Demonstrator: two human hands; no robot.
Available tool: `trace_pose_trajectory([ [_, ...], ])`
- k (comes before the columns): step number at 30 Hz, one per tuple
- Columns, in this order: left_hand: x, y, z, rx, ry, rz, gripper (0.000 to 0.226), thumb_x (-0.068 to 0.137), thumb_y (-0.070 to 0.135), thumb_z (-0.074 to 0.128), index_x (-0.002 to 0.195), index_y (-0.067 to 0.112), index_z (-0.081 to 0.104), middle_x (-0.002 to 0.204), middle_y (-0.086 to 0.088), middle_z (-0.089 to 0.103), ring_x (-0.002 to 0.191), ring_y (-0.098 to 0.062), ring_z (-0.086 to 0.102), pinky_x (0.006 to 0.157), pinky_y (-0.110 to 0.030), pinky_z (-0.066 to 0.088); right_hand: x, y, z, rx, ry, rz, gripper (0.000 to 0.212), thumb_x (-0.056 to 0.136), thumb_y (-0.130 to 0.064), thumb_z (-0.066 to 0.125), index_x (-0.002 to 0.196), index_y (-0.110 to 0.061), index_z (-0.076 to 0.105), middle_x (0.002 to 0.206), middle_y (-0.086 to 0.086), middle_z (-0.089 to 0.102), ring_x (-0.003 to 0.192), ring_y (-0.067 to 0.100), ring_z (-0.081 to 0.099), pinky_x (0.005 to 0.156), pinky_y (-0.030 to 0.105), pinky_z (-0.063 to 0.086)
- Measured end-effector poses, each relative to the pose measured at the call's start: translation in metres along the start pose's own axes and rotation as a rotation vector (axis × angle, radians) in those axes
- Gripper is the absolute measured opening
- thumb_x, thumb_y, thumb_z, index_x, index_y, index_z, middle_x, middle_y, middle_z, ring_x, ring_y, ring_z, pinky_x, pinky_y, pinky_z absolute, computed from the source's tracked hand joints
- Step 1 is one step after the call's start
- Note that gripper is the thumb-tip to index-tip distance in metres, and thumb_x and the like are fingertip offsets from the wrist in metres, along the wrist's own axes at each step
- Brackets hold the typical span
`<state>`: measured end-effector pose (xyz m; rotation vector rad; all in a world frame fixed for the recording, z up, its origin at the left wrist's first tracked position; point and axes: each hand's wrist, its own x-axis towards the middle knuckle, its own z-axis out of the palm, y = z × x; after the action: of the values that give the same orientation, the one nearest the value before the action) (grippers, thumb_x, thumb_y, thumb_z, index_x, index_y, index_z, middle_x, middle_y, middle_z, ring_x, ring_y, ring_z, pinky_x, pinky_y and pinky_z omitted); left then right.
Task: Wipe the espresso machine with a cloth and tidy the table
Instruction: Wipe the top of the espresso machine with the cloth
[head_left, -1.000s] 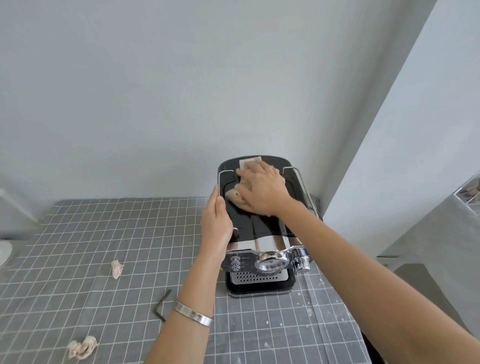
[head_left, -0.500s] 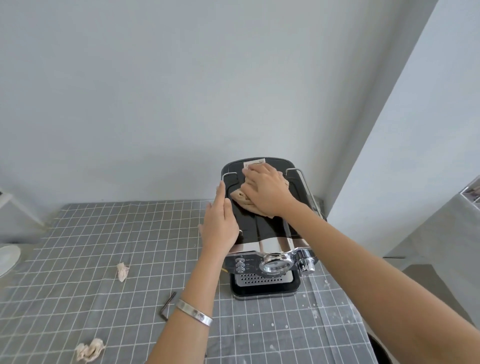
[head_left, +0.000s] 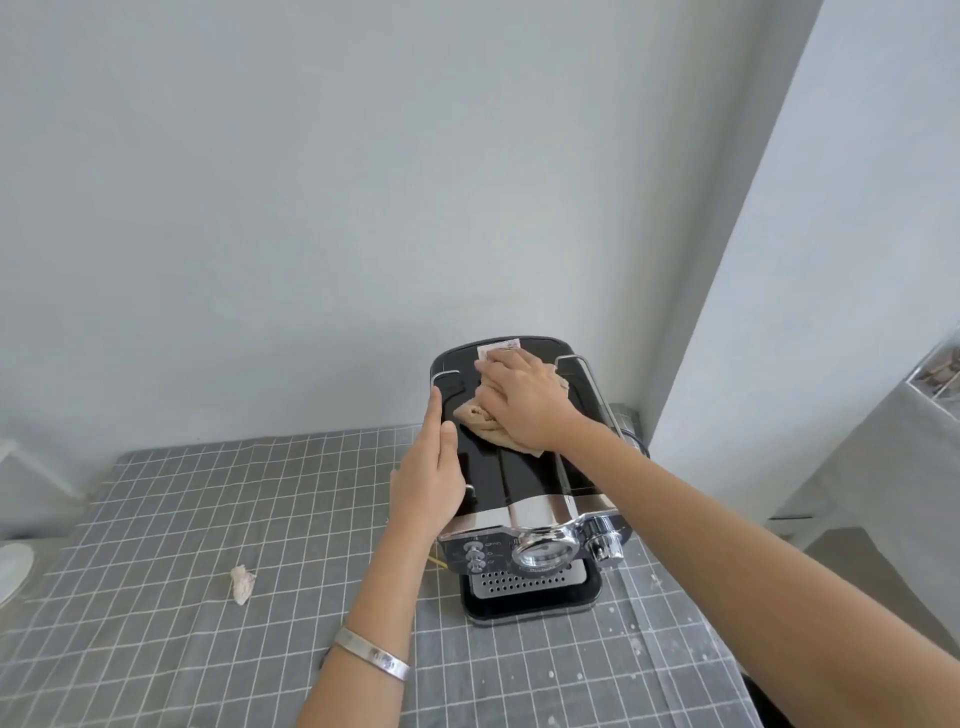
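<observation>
A black and chrome espresso machine (head_left: 524, 483) stands at the back right of the grey checked table (head_left: 208, 519). My right hand (head_left: 522, 402) presses a crumpled beige cloth (head_left: 475, 415) flat on the machine's black top, near its rear. My left hand (head_left: 431, 473) lies flat against the machine's left side with the fingers together and straight, bracing it. A white label (head_left: 498, 347) shows just beyond my right fingers.
A small crumpled scrap of tissue (head_left: 242, 583) lies on the table left of the machine. A white round object (head_left: 13, 569) sits at the far left edge. Walls close in behind and to the right. White crumbs dot the cloth near the machine's base.
My right hand has slid the cloth toward the back of the machine's top. The camera tilted up, so the hex key and the second tissue scrap near the front have left the view.
</observation>
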<state>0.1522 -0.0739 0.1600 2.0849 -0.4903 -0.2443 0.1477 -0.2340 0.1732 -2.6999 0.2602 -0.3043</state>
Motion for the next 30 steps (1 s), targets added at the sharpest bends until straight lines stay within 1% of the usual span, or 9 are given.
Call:
trace_pose_trajectory([
  [5,0.0,0.002,0.0,0.019,-0.011,0.01,0.049,0.103,0.033,0.025,0.15,0.035,0.015,0.074,0.028,0.03,0.073,0.014,0.038,0.108,-0.043,0.033,-0.06,0.007,-0.013,0.077,-0.079,-0.159,0.046,0.099,-0.034,0.038,0.141,-0.017,0.048,0.153,0.001,0.037,0.144,0.02,0.022,0.118,0.038,0.015],
  [8,0.0,0.006,0.0,0.042,-0.007,0.007,0.049,0.103,0.034,0.024,0.15,0.036,0.014,0.089,0.019,0.056,0.101,-0.013,0.06,0.109,-0.042,0.032,-0.039,0.013,-0.016,0.071,-0.058,-0.164,0.047,0.099,-0.032,0.036,0.14,-0.012,0.048,0.15,0.006,0.041,0.142,0.023,0.029,0.118,0.038,0.021],
  [11,-0.001,0.006,-0.001,0.054,-0.005,-0.004,0.049,0.103,0.035,0.024,0.15,0.036,0.014,0.082,0.026,0.046,0.113,-0.03,0.056,0.108,-0.041,0.033,-0.004,0.013,-0.009,0.047,-0.013,-0.068,0.044,0.101,-0.028,0.039,0.139,-0.01,0.049,0.148,0.008,0.044,0.14,0.026,0.033,0.114,0.036,0.02],
  [14,-0.004,0.006,-0.001,0.057,-0.02,-0.015,0.049,0.103,0.036,0.023,0.15,0.036,0.013,0.08,0.036,0.027,0.115,-0.032,0.053,0.107,-0.041,0.035,-0.002,0.01,-0.005,0.034,-0.015,-0.078,0.049,0.097,-0.036,0.036,0.134,-0.01,0.055,0.144,0.009,0.05,0.137,0.028,0.037,0.114,0.041,0.026],
  [17,-0.006,0.008,-0.002,0.059,-0.012,-0.014,0.049,0.102,0.038,0.022,0.15,0.038,0.013,0.107,0.031,0.051,0.129,-0.031,0.048,0.104,-0.038,0.036,-0.039,0.013,-0.01,0.041,-0.089,-0.248,0.055,0.095,-0.043,0.029,0.133,-0.014,0.056,0.143,0.006,0.049,0.139,0.024,0.034,0.116,0.041,0.024],
  [20,-0.005,0.008,-0.001,0.066,0.0,-0.023,0.049,0.102,0.038,0.022,0.15,0.037,0.013,0.138,0.001,0.054,0.127,-0.029,0.049,0.101,-0.036,0.037,-0.052,0.029,-0.019,0.073,-0.158,-0.296,0.048,0.1,-0.038,0.033,0.14,-0.016,0.049,0.15,0.002,0.042,0.144,0.019,0.026,0.119,0.037,0.019],
  [23,-0.003,0.011,-0.001,0.062,-0.013,-0.02,0.049,0.102,0.038,0.021,0.15,0.037,0.012,0.148,0.0,0.044,0.129,-0.027,0.048,0.102,-0.035,0.036,-0.024,0.025,-0.016,0.087,-0.084,-0.15,0.044,0.102,-0.031,0.036,0.142,-0.014,0.047,0.151,0.004,0.04,0.143,0.021,0.03,0.118,0.036,0.021],
  [27,-0.007,0.018,0.004,-0.013,-0.018,-0.01,0.049,0.103,0.037,0.021,0.151,0.034,0.013,0.127,0.021,0.052,0.109,-0.012,0.057,0.106,-0.038,0.035,-0.002,0.006,-0.009,0.012,0.019,0.083,0.049,0.096,-0.034,0.043,0.141,-0.015,0.046,0.149,0.008,0.042,0.139,0.03,0.033,0.115,0.043,0.023],
  [30,-0.008,0.013,0.005,-0.025,-0.001,-0.021,0.05,0.102,0.037,0.019,0.151,0.033,0.012,0.1,0.035,0.04,0.083,0.007,0.051,0.077,-0.014,0.04,-0.028,-0.009,0.001,-0.082,-0.016,0.175,0.074,0.087,-0.052,0.046,0.148,-0.014,0.028,0.153,0.014,0.029,0.141,0.037,0.023,0.114,0.049,0.018],
])
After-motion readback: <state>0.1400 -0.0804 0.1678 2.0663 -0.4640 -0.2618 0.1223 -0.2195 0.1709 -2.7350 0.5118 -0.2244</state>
